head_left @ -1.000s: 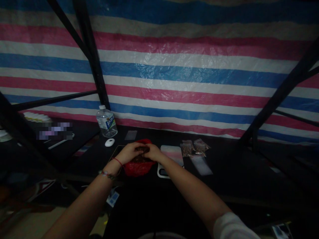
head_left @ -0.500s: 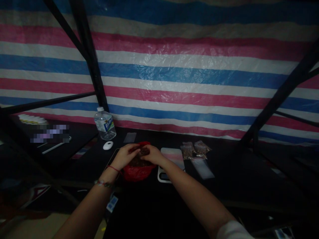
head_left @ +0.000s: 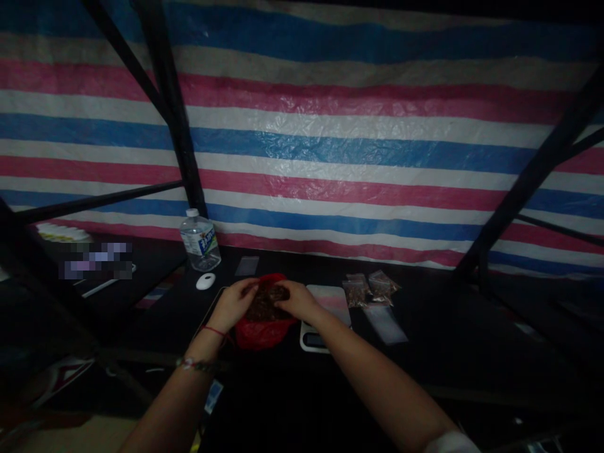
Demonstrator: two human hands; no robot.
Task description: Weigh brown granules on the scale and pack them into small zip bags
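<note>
A red plastic bag (head_left: 262, 335) stands on the black table with its mouth spread wide, full of loose dark brown bits (head_left: 264, 307). At the left side of the mouth, my left hand (head_left: 234, 304) has its fingers and thumb curled on the bag's rim. My right hand (head_left: 299, 302) grips the opposite side, its thumb over the brown bits. Just right of the bag lies a white digital scale (head_left: 330, 299), partly covered by my right forearm. What lies under my fingertips is hard to see in the dim light.
Several small filled zip bags (head_left: 356, 290) lie right of the scale, near a stack of flat clear bags (head_left: 385, 324). Another flat bag (head_left: 246, 265), a white mouse-shaped object (head_left: 206, 281) and a clear plastic bottle (head_left: 201, 242) are at the back left. Dark metal posts (head_left: 177, 126) frame a striped tarp.
My left hand has drawn back left from over the brown bits to the bag's rim, so more of the contents shows. My right hand has shifted slightly right.
</note>
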